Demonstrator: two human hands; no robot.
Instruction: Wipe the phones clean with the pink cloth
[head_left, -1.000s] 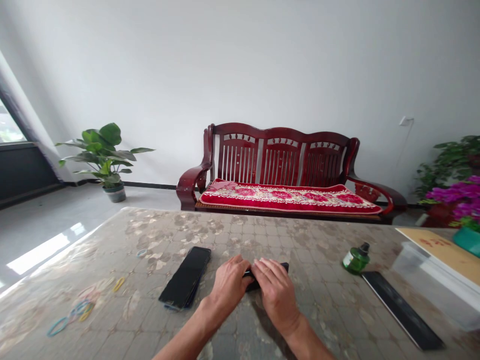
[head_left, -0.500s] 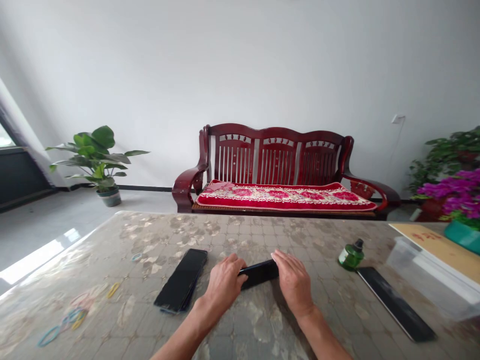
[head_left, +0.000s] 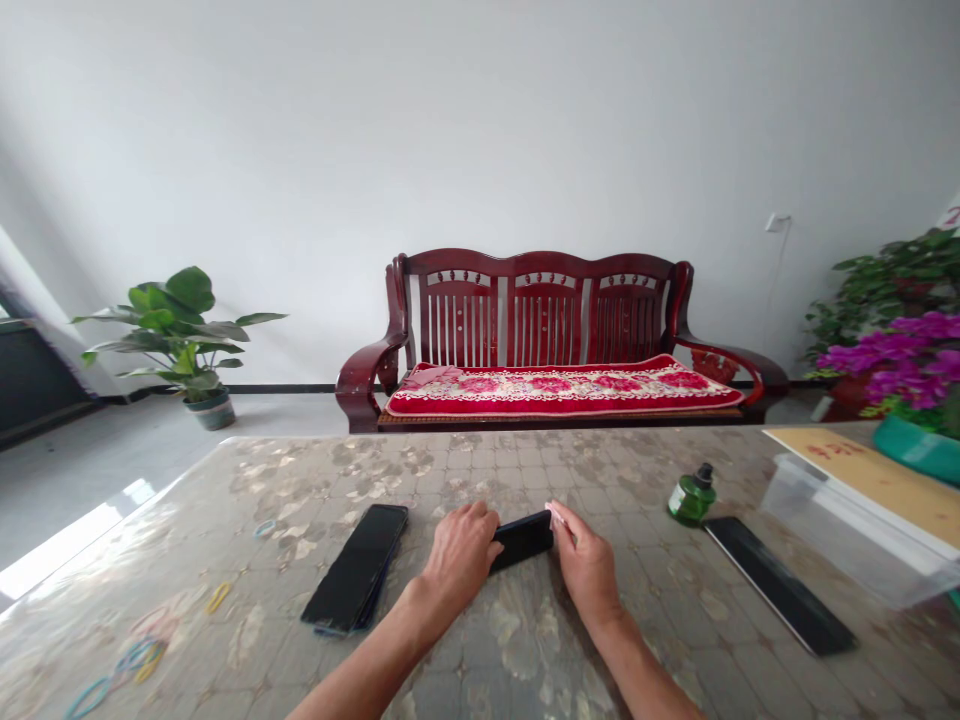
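Observation:
A black smartphone (head_left: 525, 540) is held tilted on its long edge above the patterned table. My left hand (head_left: 459, 548) grips its left end, fingers closed round it with the thumb on the screen side. At the other end, my right hand (head_left: 589, 568) is closed on a small pale piece of cloth or tissue (head_left: 553, 514), pressed against the phone's right edge. Another black phone (head_left: 356, 568) lies to the left of my left hand, on top of something dark blue whose edge peeks out.
Several coloured bands (head_left: 139, 658) lie at the left of the tablecloth (head_left: 420, 480). To the right are a green bottle (head_left: 692, 496), a long black flat bar (head_left: 780, 585), a clear plastic box (head_left: 832, 520) with a tan board (head_left: 870, 475) on it, and purple flowers (head_left: 900, 360).
My right fingers have curled from lying flat over the phone's right end to a pinch at its edge, showing the pale piece. The view has shifted slightly.

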